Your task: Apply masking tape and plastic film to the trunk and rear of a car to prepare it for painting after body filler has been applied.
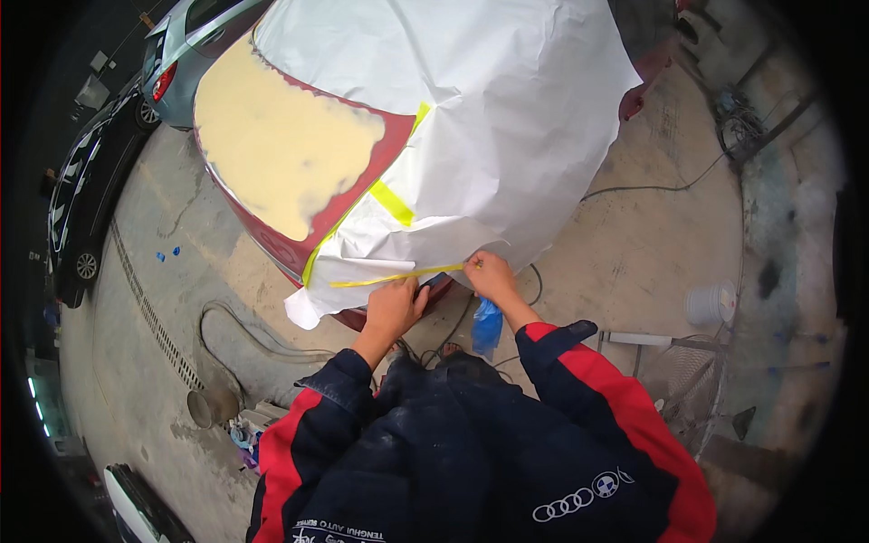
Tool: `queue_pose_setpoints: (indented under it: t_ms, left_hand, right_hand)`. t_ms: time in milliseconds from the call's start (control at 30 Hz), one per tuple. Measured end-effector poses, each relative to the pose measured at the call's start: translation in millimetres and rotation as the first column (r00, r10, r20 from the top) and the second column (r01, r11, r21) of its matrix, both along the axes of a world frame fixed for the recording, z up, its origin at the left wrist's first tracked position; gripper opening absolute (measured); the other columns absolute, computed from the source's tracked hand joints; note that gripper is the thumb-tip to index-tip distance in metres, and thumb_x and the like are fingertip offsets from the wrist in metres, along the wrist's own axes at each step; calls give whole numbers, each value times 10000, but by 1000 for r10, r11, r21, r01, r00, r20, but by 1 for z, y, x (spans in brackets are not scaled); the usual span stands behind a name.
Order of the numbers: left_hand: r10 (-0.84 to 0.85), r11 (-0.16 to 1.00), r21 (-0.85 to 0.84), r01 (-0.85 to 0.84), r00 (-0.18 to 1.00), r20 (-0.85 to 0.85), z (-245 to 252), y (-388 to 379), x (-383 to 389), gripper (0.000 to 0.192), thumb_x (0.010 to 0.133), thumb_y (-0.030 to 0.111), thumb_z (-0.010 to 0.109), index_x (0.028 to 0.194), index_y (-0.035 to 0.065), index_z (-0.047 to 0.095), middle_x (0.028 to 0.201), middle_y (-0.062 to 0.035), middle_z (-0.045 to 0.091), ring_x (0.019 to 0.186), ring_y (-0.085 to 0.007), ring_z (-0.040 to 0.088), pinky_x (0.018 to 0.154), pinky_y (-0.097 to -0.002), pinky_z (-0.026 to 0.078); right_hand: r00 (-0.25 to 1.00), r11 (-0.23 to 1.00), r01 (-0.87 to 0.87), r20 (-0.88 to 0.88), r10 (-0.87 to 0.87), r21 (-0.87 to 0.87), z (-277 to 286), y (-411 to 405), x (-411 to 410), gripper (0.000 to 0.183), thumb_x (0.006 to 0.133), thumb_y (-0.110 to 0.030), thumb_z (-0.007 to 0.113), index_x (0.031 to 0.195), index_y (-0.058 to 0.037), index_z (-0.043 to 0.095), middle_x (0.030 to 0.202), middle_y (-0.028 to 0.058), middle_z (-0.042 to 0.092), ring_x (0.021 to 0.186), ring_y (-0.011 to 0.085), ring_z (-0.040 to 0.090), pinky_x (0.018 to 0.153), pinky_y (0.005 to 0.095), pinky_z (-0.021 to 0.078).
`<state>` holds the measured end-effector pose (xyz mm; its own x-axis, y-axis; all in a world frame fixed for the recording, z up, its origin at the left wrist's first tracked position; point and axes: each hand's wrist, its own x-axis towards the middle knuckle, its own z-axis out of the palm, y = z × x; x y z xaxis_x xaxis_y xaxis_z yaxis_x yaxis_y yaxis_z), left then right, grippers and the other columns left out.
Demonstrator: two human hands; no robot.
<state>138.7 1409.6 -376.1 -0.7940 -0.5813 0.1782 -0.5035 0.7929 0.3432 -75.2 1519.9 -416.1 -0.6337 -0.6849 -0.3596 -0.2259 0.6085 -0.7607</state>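
White masking paper covers much of the red car in front of me. A yellow strip of masking tape runs along its lower flap. My right hand pinches the right end of this strip. At the paper's lower edge, my left hand touches the tape, with its fingertips partly hidden. Between my hands a dark gap shows under the paper. Cream body filler spreads over the red panel, whose border is taped in yellow. Another short tape piece sticks to the paper.
Blue plastic hangs below my right hand. A hose and cables lie on the floor. A metal-grid stand and white bucket stand at right. Further cars, one black, are parked at left beside a drain grate.
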Motion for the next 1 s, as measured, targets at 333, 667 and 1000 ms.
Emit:
queue_pose_setpoints:
  t_ms: [333, 667, 1000]
  left_hand:
    - [25, 983, 168, -79, 952, 304, -21, 7, -92, 342, 998, 397, 699, 958, 70, 793, 967, -218, 780, 896, -418, 779, 781, -533, 625]
    - [-20, 889, 458, 29, 999, -24, -28, 28, -65, 301, 970, 299, 721, 1055, 20, 793, 974, -227, 787, 870, -370, 782, 788, -471, 618]
    - [480, 274, 950, 152, 834, -273, 14, 19, 89, 166, 976, 82, 794, 1096, -32, 780, 969, -81, 802, 853, -110, 735, 782, -267, 586]
  right_hand:
    - [734, 848, 524, 548, -400, -83, -46, 0, 27, 223, 970, -214, 630, 894, -10, 680, 692, 120, 656, 546, 261, 664, 547, 444, 572]
    - [778, 905, 367, 604, -172, -216, -17, 85, 55, 247, 1024, -97, 546, 1248, -21, 617, 855, 100, 667, 671, 181, 668, 575, 334, 585]
    - [760, 755, -649, -141, 635, -97, 116, 18, 135, 753, 942, -160, 645, 1657, -158, 408, 1022, 234, 758, 822, 463, 719, 774, 579, 563]
